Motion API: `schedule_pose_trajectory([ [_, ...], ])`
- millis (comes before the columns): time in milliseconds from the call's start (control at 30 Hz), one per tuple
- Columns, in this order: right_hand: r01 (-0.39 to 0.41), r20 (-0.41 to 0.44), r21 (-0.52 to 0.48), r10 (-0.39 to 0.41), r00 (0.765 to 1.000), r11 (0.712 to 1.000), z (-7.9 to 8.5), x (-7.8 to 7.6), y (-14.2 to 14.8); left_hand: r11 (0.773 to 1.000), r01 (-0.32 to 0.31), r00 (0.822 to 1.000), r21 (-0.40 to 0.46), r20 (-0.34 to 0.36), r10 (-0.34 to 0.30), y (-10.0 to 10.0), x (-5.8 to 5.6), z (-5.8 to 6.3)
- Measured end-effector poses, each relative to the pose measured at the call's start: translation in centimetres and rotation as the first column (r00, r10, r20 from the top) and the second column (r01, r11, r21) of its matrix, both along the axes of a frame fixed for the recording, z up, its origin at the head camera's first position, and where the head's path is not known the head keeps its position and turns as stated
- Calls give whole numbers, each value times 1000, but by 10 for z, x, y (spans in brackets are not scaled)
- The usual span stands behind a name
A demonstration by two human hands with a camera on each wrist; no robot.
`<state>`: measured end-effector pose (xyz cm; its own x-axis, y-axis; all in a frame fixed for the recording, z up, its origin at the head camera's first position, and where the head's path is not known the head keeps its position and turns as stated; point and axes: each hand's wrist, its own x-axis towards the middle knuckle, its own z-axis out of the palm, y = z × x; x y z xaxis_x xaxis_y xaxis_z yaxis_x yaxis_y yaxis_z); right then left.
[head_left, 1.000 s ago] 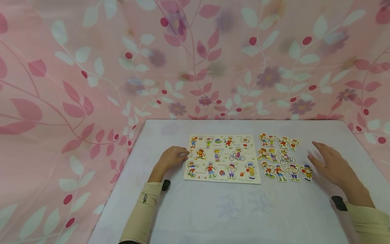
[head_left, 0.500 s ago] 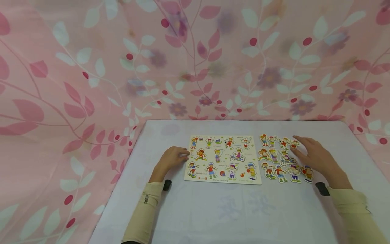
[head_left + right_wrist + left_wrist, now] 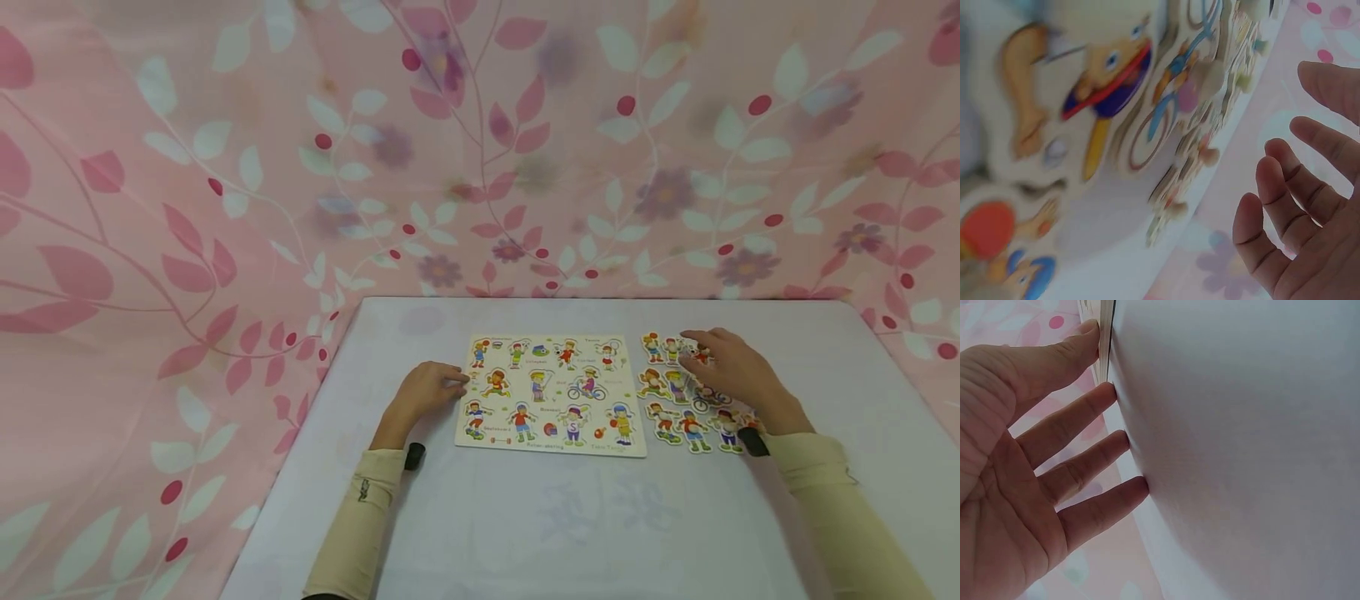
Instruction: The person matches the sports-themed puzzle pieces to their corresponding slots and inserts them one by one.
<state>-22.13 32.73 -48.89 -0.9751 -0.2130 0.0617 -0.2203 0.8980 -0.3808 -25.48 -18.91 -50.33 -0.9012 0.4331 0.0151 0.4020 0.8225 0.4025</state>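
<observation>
head view: board [image 3: 521, 392] reads "tennis", "roller-skating"; left grip [image 3: 429, 390], fingers apart, touches it; right grip [image 3: 733, 368], fingers apart, over cutouts [image 3: 665, 422].

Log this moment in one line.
left hand: at left edge of puzzle board; right hand: over loose pieces, gripping nothing; loose pieces: right of puzzle board
</observation>
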Motion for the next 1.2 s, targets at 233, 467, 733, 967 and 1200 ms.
schedule_pose_trajectory([
  [233,-26,35,7,26,999,1000,-5,-17,-15,1000,2,1000,-2,-9,-2,0,1,0],
  [467,-44,72,9,43,996,999,-9,-28,-26,1000,7,1000,-3,-21,-7,3,0,-2],
  [733,-26,112,11,25,993,1000,-13,-37,-31,1000,-7,1000,-13,-7,7,5,0,0],
  [967,-19,97,-1,20,995,1000,-12,-40,-37,1000,1,1000,-8,-10,-1,4,0,2],
  [1200,-35,87,14,34,996,999,-13,-47,-37,1000,-9,1000,-3,-17,9,3,0,2],
])
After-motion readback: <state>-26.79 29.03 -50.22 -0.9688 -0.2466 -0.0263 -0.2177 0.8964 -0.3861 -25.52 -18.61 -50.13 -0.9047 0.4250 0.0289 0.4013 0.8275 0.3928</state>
